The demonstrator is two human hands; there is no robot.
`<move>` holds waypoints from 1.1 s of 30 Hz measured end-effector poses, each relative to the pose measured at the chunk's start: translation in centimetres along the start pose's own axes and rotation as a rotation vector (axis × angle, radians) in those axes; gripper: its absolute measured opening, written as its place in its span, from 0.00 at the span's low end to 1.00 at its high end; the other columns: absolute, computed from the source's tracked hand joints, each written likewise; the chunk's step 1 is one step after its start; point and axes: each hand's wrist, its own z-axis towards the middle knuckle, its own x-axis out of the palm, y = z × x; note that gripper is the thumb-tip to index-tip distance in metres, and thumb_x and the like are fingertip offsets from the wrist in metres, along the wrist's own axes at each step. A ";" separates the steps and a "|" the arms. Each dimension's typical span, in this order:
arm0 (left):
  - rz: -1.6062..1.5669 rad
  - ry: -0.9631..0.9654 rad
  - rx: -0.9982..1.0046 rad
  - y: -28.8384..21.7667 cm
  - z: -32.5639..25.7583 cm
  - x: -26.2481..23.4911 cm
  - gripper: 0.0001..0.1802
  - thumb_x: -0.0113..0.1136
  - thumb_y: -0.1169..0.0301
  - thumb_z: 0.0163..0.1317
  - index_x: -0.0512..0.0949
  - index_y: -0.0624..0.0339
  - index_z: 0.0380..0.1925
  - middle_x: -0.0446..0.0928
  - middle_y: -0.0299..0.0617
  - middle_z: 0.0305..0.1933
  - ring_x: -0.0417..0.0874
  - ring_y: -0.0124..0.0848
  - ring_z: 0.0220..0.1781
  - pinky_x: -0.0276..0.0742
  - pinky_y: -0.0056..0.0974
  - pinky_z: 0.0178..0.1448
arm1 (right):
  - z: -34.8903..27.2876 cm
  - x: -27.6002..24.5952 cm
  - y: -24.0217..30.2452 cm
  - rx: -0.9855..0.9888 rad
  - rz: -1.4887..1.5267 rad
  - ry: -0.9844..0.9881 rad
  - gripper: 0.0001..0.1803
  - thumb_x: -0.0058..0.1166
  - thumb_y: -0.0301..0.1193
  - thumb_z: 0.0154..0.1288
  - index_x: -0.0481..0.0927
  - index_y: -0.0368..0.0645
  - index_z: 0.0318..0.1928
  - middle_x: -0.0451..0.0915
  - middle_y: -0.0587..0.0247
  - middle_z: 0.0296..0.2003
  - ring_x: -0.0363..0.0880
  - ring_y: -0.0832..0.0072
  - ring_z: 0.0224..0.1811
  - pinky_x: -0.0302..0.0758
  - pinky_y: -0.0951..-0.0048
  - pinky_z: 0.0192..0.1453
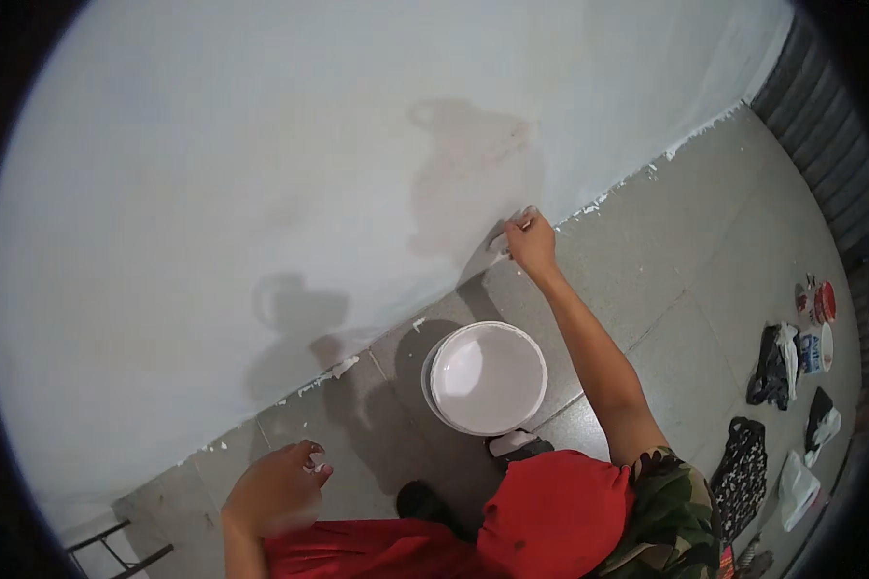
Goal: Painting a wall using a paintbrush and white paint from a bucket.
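My right hand (531, 243) reaches to the foot of the white wall (212, 174), its fingers closed in a pinch. A small pale bit shows at the fingertips, too small to name. Below that hand a round white bucket (488, 431) stands on the grey tiled floor (671, 236), with a pale, whitish inside. My left hand (275, 490) hangs at the lower left, beside my red-clothed leg. Its fingers are loosely bent and apart, with nothing visible between them.
White spots and smears (599, 205) line the wall's foot. At the right lie a black bag (770, 372), a white tub (818, 349), a red-lidded jar (825, 302) and a patterned black cloth (741, 473). A dark metal frame (116, 550) stands at lower left.
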 end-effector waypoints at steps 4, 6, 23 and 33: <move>0.030 -0.037 0.063 1.1 -1.0 0.5 0.20 0.56 0.58 0.65 0.76 0.63 0.49 0.81 0.51 0.40 0.83 0.44 0.43 0.77 0.43 0.48 | -0.4 -0.5 5.1 0.038 0.139 0.034 0.11 0.58 0.30 0.57 0.70 0.38 0.28 0.78 0.56 0.23 0.79 0.71 0.21 0.74 0.68 0.26; 0.032 -0.051 0.089 1.0 -1.1 0.6 0.20 0.56 0.58 0.65 0.76 0.62 0.49 0.81 0.51 0.40 0.82 0.44 0.44 0.77 0.43 0.49 | 0.5 -1.3 5.5 -0.044 0.128 0.006 0.11 0.57 0.30 0.58 0.70 0.37 0.28 0.78 0.56 0.23 0.78 0.72 0.20 0.74 0.69 0.25; 0.039 0.002 0.039 0.5 -0.8 0.2 0.20 0.55 0.58 0.66 0.76 0.63 0.49 0.81 0.50 0.41 0.82 0.43 0.46 0.76 0.43 0.51 | -4.2 -4.1 10.8 -0.592 0.935 -0.181 0.08 0.51 0.27 0.68 0.64 0.43 0.39 0.77 0.59 0.32 0.80 0.75 0.29 0.78 0.74 0.29; 0.054 0.053 -0.016 -0.2 0.3 -0.2 0.21 0.54 0.56 0.67 0.75 0.58 0.52 0.81 0.49 0.42 0.83 0.42 0.46 0.76 0.42 0.52 | -4.2 -1.4 6.4 -0.217 0.784 -0.159 0.13 0.45 0.36 0.70 0.66 0.44 0.30 0.68 0.70 0.21 0.67 0.82 0.24 0.65 0.78 0.27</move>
